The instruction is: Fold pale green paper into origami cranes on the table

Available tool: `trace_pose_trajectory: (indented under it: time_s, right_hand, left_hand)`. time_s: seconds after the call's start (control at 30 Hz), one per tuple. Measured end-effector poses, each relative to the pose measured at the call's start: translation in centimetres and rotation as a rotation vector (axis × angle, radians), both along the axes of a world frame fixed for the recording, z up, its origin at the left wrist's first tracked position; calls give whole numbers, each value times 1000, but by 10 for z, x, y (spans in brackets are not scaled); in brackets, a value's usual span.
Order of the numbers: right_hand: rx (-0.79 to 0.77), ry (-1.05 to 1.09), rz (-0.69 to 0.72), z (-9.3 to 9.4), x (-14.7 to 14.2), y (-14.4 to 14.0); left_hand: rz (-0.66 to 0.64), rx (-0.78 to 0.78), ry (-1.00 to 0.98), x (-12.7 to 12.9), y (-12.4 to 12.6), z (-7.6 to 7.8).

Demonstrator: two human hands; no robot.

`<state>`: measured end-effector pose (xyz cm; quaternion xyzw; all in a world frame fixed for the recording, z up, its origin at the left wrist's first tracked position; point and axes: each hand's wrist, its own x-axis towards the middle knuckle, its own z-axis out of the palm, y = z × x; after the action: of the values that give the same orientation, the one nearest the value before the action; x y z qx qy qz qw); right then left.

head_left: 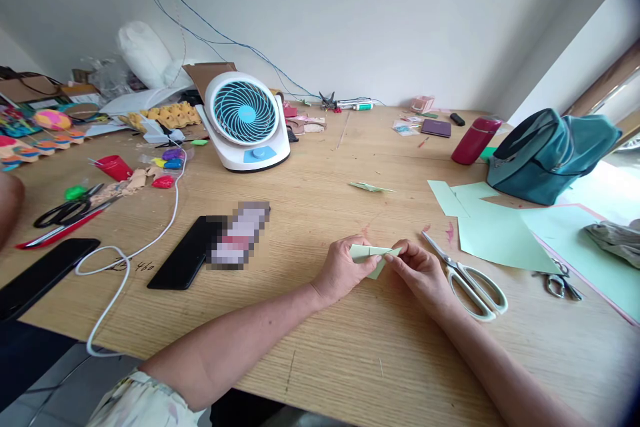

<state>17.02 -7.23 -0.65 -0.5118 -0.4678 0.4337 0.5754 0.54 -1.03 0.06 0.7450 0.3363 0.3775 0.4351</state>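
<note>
Pinching small green folded paper (373, 255) between both hands, low over worktop (320, 347), near centre. Left hand (343, 270) clamps left end, right hand (423, 273) clamps right tip, likely keeping fold tight. White scissors (470, 283) lie just right, within reach; green sheets (495, 230) farther right.

I see a matt, pale wood-grain tabletop (310, 347) with fine scratches. The folded piece (373, 255) between my hands is thin, matt green paper, like the sheets (495, 233) beside it. The scissors (465, 277) have shiny metal blades and smooth plastic handles. The fan (246, 119) is glossy white plastic; the bag (545, 150) is teal cloth.
</note>
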Motion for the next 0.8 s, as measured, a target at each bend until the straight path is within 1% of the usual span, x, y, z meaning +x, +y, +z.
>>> trace_pose_trajectory:
  time_s: [0.23, 0.57, 0.67, 0.8]
  right_hand:
    - [-20, -24, 13, 3, 1, -2]
    - [-36, -23, -41, -1, 3, 0]
    - [-39, -31, -23, 1, 2, 0]
    - [-47, -34, 37, 4, -1, 0]
  left_hand:
    - [-5, -23, -4, 0, 0, 2]
    - [-24, -142, 26, -1, 2, 7]
    - [-35, -137, 14, 0, 2, 6]
    - [-43, -127, 21, 1, 1, 4]
